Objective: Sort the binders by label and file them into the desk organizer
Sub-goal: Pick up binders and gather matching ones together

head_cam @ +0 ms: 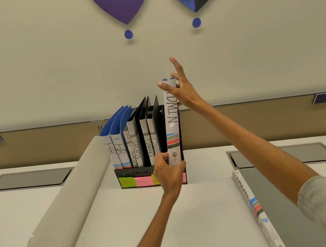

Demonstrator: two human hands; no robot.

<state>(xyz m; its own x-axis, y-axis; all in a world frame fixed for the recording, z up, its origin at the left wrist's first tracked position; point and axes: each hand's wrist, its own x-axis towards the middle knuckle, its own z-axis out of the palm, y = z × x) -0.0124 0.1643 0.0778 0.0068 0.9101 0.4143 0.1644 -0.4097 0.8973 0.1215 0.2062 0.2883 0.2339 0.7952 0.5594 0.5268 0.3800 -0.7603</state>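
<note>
We are gripping the ADMIN binder [172, 122] low with our left hand [169, 171]; our right hand [183, 92], fingers spread, is touching its top.

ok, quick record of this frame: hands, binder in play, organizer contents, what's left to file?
left hand: grips lower spine of upright ADMIN binder
right hand: spread fingers touch its top
organizer: HR binders, SPORTS binders, FINANCE binders, left to right; upright ADMIN binder at right end
unfiled: second ADMIN binder, flat on desk, right side
</note>
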